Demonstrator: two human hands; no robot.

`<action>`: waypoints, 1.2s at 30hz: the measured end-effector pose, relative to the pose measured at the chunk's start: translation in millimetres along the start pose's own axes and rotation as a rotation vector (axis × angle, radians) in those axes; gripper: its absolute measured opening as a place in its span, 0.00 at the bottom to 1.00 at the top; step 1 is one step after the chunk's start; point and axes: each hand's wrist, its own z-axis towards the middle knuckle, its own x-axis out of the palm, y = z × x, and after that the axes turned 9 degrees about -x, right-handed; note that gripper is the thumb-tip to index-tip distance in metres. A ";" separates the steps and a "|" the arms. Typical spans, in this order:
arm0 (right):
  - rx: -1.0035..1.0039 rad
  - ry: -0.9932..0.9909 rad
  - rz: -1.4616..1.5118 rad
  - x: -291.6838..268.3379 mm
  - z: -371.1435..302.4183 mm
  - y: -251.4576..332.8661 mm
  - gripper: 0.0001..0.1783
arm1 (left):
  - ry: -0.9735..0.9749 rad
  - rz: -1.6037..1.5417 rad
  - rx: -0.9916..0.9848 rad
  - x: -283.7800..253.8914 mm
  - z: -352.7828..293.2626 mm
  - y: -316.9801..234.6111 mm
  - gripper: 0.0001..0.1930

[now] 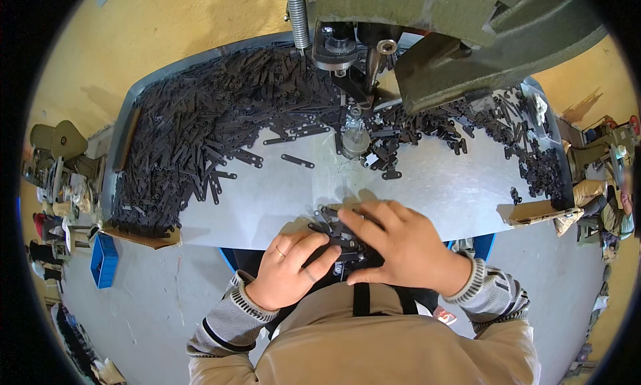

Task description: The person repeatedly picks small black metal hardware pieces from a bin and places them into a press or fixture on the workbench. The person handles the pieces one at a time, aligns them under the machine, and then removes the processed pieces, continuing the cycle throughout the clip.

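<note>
At the front edge of the table, a small cluster of dark metal strips (344, 239) lies between my two hands. My left hand (288, 268) is bent inward from the left, its curled fingers against the strips. From the right, my right hand (408, 251) reaches over the cluster with fingers spread and thumb apart, touching the pieces. Some strips extend past the table edge between the hands. Both palms are partly hidden.
A large heap of dark strips (200, 118) covers the table's left side; smaller dark parts (537, 168) lie at the right. A green press machine (414, 11) overhangs the back, its tooling above a round post (355, 141). A blue crate (104, 260) stands on the floor.
</note>
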 end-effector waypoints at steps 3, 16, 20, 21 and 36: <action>-0.160 -0.079 -0.117 16.9 -8.7 8.5 0.31 | -0.066 0.017 0.101 -1.3 -7.6 -0.7 0.17; -0.274 0.099 0.171 49.7 -58.6 18.2 0.22 | 0.208 0.053 0.217 -14.8 -59.0 -4.2 0.12; -0.164 0.248 0.174 58.5 -76.3 4.6 0.22 | 0.415 0.035 0.073 -3.6 -81.8 12.7 0.09; -0.109 0.274 0.190 59.3 -82.0 0.0 0.22 | 0.441 0.045 -0.010 0.2 -86.8 15.1 0.09; 0.695 0.454 0.099 230.2 -107.2 -104.3 0.22 | 0.930 0.089 -0.575 127.2 -97.0 72.3 0.16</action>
